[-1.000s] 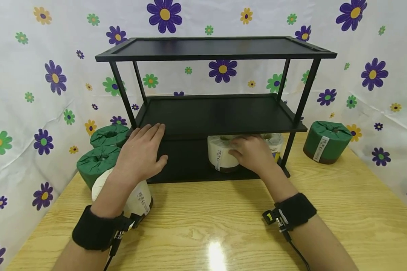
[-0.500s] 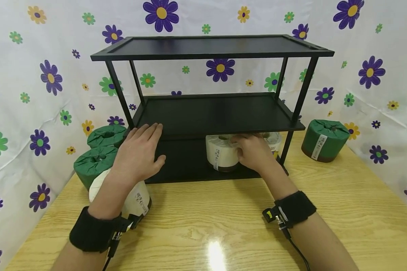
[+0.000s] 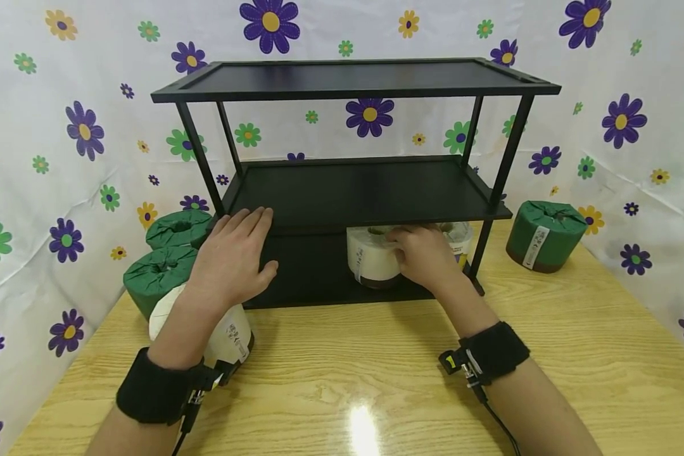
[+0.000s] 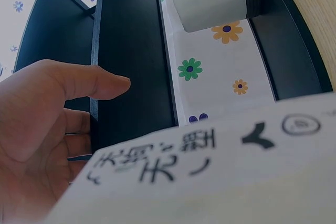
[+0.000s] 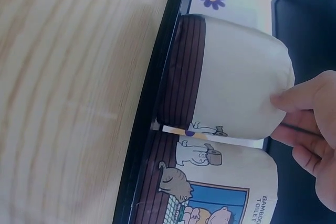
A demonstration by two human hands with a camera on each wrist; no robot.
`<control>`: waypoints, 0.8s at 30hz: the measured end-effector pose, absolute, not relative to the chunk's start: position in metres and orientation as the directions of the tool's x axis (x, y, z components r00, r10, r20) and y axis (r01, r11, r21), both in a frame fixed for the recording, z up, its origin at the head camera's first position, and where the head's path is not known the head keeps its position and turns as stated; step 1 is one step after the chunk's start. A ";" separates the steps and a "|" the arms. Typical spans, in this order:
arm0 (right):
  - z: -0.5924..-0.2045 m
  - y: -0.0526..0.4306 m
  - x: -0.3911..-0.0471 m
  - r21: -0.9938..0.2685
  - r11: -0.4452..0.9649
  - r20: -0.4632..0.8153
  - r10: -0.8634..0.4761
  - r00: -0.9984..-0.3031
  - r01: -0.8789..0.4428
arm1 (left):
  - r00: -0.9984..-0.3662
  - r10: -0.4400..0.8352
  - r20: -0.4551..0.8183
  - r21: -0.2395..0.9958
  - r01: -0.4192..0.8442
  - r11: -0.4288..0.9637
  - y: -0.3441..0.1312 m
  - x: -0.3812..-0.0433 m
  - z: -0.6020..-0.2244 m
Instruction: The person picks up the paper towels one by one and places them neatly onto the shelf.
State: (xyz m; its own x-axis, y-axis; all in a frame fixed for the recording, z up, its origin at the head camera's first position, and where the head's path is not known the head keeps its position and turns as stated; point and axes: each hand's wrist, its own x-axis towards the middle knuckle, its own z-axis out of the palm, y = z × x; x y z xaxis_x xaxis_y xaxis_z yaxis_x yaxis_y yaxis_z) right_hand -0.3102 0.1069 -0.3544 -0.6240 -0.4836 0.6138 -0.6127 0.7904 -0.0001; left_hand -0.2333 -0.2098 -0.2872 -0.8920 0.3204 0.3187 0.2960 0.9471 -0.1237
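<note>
My right hand [image 3: 427, 256] pinches the upper edge of a white wrapped toilet roll [image 3: 372, 258] on the lowest level of the black shelf rack [image 3: 296, 272]. In the right wrist view, thumb and fingers meet at the top of this roll [image 5: 241, 77]. Beside it stands a second white roll [image 5: 231, 187] with a cartoon print, partly hidden by my hand in the head view. My left hand [image 3: 230, 259], fingers straight, rests on the front left edge of the middle shelf [image 3: 353, 190]. Under that forearm lies another white roll [image 3: 230, 335].
Two green wrapped rolls [image 3: 162, 272] are at the rack's left. One more green roll [image 3: 546, 237] stands right of the rack on the wooden table [image 3: 330, 367]. Slim black posts [image 3: 512, 149] carry the upper shelf [image 3: 353, 79]. A flowered cloth [image 3: 593, 164] hangs behind.
The white roll at my right hand has turned slightly, its label strip shifting left. My left hand keeps its place on the shelf edge. The head view has shifted a little.
</note>
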 end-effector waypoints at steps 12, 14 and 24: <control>-0.351 0.100 -0.302 -0.003 0.820 0.578 -0.466 -0.670 -0.572 | -0.897 0.316 0.308 -0.120 0.293 0.949 -0.210 -0.234 -0.287; -0.351 0.100 -0.302 -0.002 0.818 0.575 -0.469 -0.670 -0.575 | -0.899 0.315 0.306 -0.120 0.292 0.949 -0.210 -0.234 -0.287; -0.345 0.108 -0.307 -0.090 0.811 0.541 -0.448 -0.712 -0.579 | -0.896 0.319 0.308 -0.122 0.295 0.948 -0.211 -0.234 -0.287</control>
